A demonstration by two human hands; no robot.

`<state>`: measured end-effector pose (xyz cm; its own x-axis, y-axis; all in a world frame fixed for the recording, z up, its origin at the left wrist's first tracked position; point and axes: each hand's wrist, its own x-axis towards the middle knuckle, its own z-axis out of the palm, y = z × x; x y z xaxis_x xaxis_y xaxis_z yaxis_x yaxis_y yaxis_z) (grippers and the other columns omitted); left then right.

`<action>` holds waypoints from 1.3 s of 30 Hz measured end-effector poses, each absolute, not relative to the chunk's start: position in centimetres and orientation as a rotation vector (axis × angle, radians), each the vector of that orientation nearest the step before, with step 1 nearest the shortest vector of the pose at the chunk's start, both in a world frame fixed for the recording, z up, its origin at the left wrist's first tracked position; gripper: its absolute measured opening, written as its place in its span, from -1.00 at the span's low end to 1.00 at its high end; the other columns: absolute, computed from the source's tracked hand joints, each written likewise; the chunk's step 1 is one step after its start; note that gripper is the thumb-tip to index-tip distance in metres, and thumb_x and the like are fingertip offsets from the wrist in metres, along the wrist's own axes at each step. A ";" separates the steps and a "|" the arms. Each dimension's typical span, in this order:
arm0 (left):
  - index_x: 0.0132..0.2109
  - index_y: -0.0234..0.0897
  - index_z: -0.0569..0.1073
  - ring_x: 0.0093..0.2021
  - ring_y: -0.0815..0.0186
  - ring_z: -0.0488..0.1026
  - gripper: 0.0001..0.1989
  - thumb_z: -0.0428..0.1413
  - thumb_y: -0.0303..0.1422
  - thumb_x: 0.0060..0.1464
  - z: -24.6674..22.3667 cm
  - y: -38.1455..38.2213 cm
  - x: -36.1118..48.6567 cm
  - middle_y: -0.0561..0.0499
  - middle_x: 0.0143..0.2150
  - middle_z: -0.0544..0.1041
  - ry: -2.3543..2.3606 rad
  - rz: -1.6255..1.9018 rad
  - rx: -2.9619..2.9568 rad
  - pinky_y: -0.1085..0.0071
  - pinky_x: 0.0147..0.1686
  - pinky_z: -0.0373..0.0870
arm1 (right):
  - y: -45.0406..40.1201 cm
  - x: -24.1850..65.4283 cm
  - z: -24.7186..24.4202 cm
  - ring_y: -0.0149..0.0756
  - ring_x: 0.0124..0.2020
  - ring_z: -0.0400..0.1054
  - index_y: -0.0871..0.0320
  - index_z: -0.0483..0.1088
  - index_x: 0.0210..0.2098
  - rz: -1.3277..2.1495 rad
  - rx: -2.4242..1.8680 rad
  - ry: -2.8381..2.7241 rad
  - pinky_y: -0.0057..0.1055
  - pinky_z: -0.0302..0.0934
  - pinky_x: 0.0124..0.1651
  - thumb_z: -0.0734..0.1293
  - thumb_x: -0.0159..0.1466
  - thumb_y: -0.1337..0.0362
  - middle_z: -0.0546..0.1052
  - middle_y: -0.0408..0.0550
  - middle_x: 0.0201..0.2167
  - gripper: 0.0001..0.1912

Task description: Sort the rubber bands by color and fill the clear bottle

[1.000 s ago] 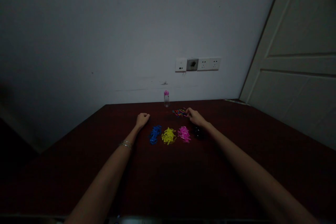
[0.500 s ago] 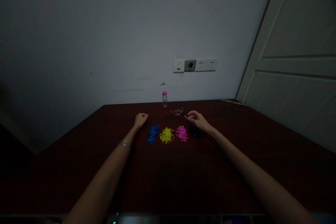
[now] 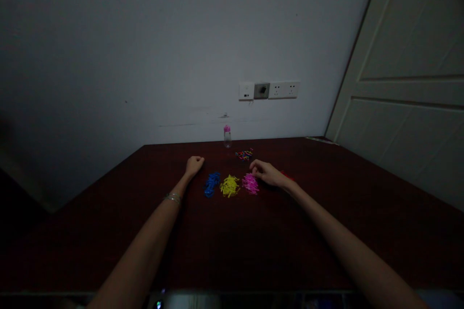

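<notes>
My left hand (image 3: 195, 165) rests on the dark table as a closed fist, with nothing seen in it. To its right lies a pile of small blue sticks (image 3: 211, 184), then a yellow pile (image 3: 229, 186) and a pink pile (image 3: 250, 183). My right hand (image 3: 266, 173) is over the far right edge of the pink pile, its fingers curled together. Whatever its fingertips hold, if anything, blends with the pink pieces. Behind my right wrist a bit of red (image 3: 288, 175) shows, mostly hidden. A mixed-colour pile (image 3: 244, 155) lies farther back.
A clear bottle (image 3: 227, 138) with a pink top stands near the wall at the table's back. Wall sockets (image 3: 284, 90) are above it. A pale panelled door (image 3: 406, 106) is on the right. The dark reddish table (image 3: 232, 246) reaches towards me.
My right hand has moved left and nearer, from beside the mixed pile to the pink pile. The pink stick seen in its fingers before no longer stands out. My left hand stays put.
</notes>
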<state>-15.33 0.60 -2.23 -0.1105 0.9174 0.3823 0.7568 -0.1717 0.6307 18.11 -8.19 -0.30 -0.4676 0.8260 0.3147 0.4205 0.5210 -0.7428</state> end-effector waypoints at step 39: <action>-0.30 -0.35 0.52 -0.34 0.34 0.41 -0.77 0.11 -0.30 -0.10 -0.2 2.3 -5.3 -0.05 -0.34 0.52 1.591 0.674 2.344 0.51 -0.35 0.27 | -4.5 31.2 -4.1 -0.29 -0.36 0.40 0.22 0.47 -0.35 0.274 -1.590 -1.490 -0.43 0.22 -0.26 0.23 0.01 0.31 0.54 -0.02 -0.40 -0.74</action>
